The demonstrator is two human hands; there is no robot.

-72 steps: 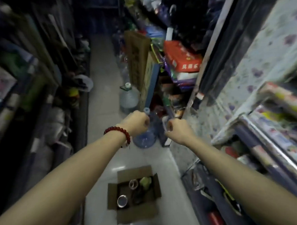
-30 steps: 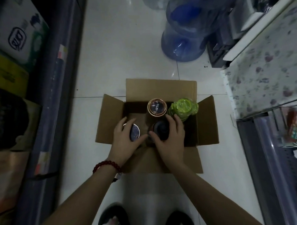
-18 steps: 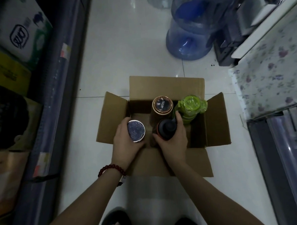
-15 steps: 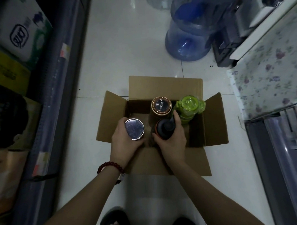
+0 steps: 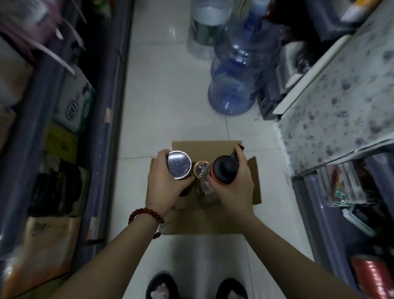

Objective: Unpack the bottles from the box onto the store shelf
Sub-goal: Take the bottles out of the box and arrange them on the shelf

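An open cardboard box (image 5: 254,180) sits on the white tiled floor between two shelf rows. My left hand (image 5: 164,189) grips a silver-lidded bottle (image 5: 178,164), lifted above the box. My right hand (image 5: 235,188) grips a bottle with a black and orange cap (image 5: 224,172), also raised over the box. Between them, a copper-lidded bottle (image 5: 200,168) still stands inside. The green bottle is hidden behind my right hand.
Large blue water jugs (image 5: 240,73) stand on the floor beyond the box. A shelf with a floral cover (image 5: 347,102) is on the right, stocked shelves (image 5: 55,133) on the left. My slippers (image 5: 160,293) are at the bottom edge.
Both hands have lifted their bottles up out of the box toward the camera. The view has tilted up, showing more of the aisle.
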